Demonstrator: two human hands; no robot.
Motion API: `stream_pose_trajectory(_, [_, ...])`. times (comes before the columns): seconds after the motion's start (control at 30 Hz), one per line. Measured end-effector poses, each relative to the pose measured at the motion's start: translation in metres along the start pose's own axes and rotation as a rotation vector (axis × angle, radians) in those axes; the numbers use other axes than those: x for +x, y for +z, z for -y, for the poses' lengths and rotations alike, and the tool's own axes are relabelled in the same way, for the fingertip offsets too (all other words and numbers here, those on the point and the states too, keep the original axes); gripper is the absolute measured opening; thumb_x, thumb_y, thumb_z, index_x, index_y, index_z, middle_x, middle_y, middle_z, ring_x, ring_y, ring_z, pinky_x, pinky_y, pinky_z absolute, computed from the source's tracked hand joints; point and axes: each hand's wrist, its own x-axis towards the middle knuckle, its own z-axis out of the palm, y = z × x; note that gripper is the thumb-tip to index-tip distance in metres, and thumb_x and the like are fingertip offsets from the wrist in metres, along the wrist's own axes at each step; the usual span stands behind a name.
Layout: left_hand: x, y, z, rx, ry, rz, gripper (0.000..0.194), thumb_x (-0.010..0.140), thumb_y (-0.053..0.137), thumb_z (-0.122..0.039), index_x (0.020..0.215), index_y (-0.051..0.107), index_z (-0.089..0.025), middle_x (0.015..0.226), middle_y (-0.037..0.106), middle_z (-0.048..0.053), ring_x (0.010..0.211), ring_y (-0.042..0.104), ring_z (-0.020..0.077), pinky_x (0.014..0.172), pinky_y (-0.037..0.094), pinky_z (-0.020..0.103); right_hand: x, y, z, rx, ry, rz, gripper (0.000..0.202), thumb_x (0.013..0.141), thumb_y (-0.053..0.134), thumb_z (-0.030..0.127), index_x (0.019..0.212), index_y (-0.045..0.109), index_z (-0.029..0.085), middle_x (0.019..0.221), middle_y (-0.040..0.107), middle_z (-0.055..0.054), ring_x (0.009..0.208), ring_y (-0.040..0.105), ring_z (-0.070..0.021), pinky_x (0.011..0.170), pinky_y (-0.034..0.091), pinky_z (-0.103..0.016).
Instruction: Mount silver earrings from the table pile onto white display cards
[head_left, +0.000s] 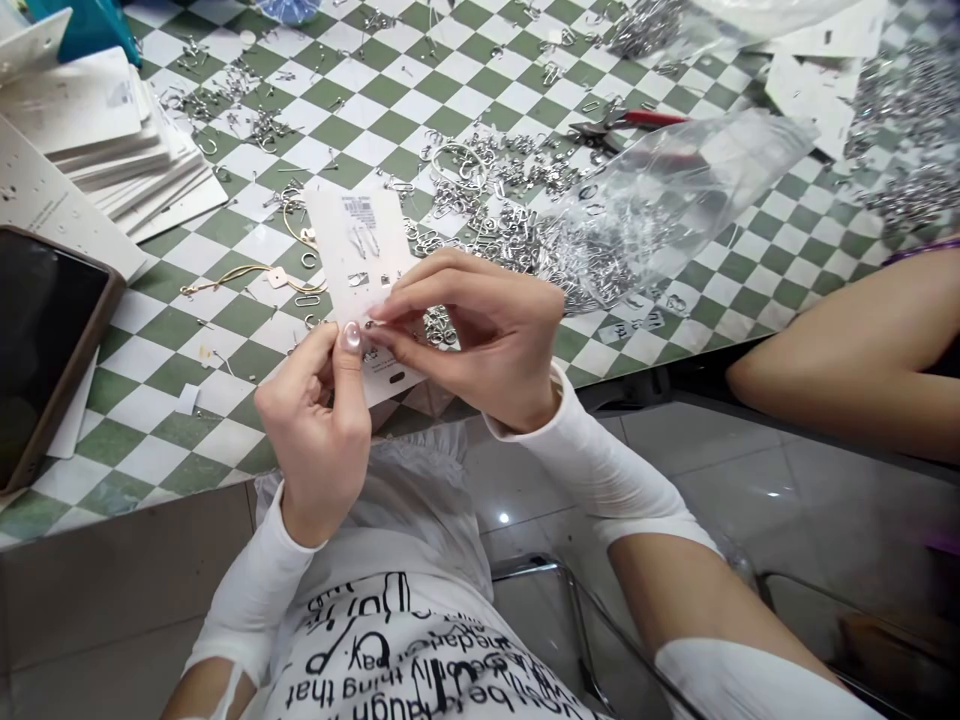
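A white card [335, 235] with a printed label and small metal pieces on it is held near the table's front edge. My left hand [322, 420] grips the card's lower left side, thumb on its face. Thumb and forefinger of my right hand [480, 330] are pinched at the card's face, beside the left thumb; what they hold is too small to make out. Left of the card lies a gold chain with a pale square charm [277, 277]. Silver metal pieces [517, 225] are heaped behind and right of my right hand.
A phone [45, 350] and stacked white cards [97, 130] lie at the left. A clear plastic bag [697, 190] of metal pieces and red-handled pliers [645, 119] are to the right. Another person's arm [847, 350] rests at the right edge. The checkered table [180, 450] ends just before me.
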Motion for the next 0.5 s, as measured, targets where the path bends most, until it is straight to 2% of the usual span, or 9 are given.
stream_pose_trajectory(0.17, [0.0007, 0.0007, 0.0, -0.011, -0.005, 0.003, 0.035, 0.101, 0.057, -0.021, 0.068, 0.047, -0.019, 0.059, 0.024, -0.004, 0.051, 0.017, 0.009, 0.045, 0.021, 0.029, -0.0003, -0.0008, -0.0003, 0.011, -0.019, -0.047, 0.004, 0.084, 0.073, 0.013, 0.085, 0.072, 0.017, 0.08, 0.073, 0.0, 0.073, 0.069, -0.0116, 0.063, 0.059, -0.026])
stream_pose_trajectory(0.5, [0.0012, 0.0006, -0.0013, -0.03, -0.014, 0.024, 0.034, 0.101, 0.055, -0.018, 0.068, 0.046, -0.019, 0.059, 0.027, -0.004, 0.053, 0.018, 0.0083, 0.048, 0.021, 0.028, -0.0018, -0.0004, 0.0041, -0.028, 0.026, -0.024, 0.006, 0.084, 0.071, 0.011, 0.084, 0.07, 0.017, 0.082, 0.072, 0.0, 0.074, 0.067, -0.0114, 0.063, 0.058, -0.026])
